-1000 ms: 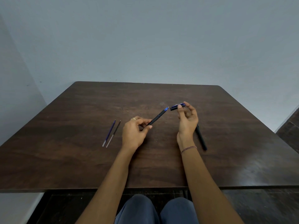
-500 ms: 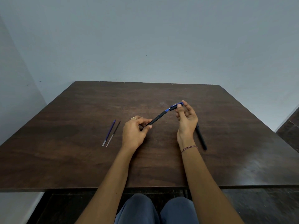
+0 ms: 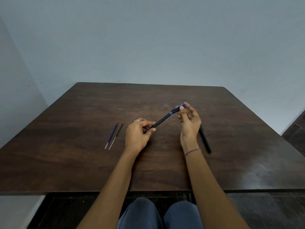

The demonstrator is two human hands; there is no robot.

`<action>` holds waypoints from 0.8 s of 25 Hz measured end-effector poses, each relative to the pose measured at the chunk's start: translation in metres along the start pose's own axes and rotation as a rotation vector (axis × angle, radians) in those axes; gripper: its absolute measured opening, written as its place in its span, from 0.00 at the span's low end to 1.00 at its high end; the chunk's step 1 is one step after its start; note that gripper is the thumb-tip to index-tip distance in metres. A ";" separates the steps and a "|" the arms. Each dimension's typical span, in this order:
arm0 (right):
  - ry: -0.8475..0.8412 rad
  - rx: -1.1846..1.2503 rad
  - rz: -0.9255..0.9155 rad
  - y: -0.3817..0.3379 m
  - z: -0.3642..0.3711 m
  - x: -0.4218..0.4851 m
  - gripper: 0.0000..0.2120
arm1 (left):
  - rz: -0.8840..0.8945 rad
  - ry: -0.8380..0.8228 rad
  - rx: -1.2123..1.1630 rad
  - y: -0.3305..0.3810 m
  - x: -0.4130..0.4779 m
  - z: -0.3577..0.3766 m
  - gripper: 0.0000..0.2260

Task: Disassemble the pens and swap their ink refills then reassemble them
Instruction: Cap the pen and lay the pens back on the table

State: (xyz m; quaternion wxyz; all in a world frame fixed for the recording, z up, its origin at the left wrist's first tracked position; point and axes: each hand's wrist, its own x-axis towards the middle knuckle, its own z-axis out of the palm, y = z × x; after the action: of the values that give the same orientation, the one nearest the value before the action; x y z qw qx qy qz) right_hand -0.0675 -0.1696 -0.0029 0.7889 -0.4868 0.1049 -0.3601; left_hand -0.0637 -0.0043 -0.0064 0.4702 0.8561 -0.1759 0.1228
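- The left hand [image 3: 137, 134] is curled around the lower end of the black pen barrel [image 3: 162, 120], held above the table [image 3: 66, 162] at frame centre.
- The right hand [image 3: 189, 123] pinches the blue top piece [image 3: 179, 107], which meets the barrel at a slight bend.
- Best to line both parts up straight before twisting, and turn with the right fingertips only.
- The blue refill [image 3: 112, 134] and dark refill [image 3: 116, 135] lie side by side, left of centre.

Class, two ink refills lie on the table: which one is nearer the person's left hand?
The dark refill, the right one of the pair; the blue refill lies beside it, farther from the left hand.
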 end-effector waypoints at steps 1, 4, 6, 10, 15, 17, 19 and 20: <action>-0.024 -0.039 -0.003 0.000 0.001 -0.001 0.10 | 0.003 0.005 -0.003 0.000 0.000 0.000 0.12; -0.127 -0.156 -0.044 0.002 0.005 -0.006 0.08 | 0.015 0.025 -0.017 -0.001 0.000 0.002 0.11; -0.190 -0.209 -0.065 0.003 0.008 -0.010 0.09 | 0.027 0.050 -0.024 -0.002 -0.001 0.002 0.11; -0.249 -0.262 -0.066 0.003 0.009 -0.012 0.12 | 0.026 0.091 -0.024 -0.005 0.000 0.004 0.09; -0.415 -0.401 -0.006 0.001 0.012 -0.022 0.32 | 0.041 0.105 -0.032 -0.007 0.000 0.005 0.08; -0.529 -0.530 -0.017 0.003 0.012 -0.027 0.43 | 0.055 0.107 -0.033 -0.008 0.000 0.004 0.07; -0.548 -0.557 -0.015 0.004 0.012 -0.028 0.45 | 0.060 0.091 -0.046 -0.006 -0.001 0.004 0.08; -0.530 -0.525 0.009 0.004 0.012 -0.027 0.44 | 0.054 0.078 -0.074 -0.005 -0.001 0.003 0.10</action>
State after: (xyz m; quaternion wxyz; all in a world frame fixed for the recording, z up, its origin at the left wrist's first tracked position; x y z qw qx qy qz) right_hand -0.0785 -0.1425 -0.0054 0.6385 -0.7484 -0.0122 -0.1791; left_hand -0.0628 -0.0040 -0.0124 0.5044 0.8277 -0.1849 0.1624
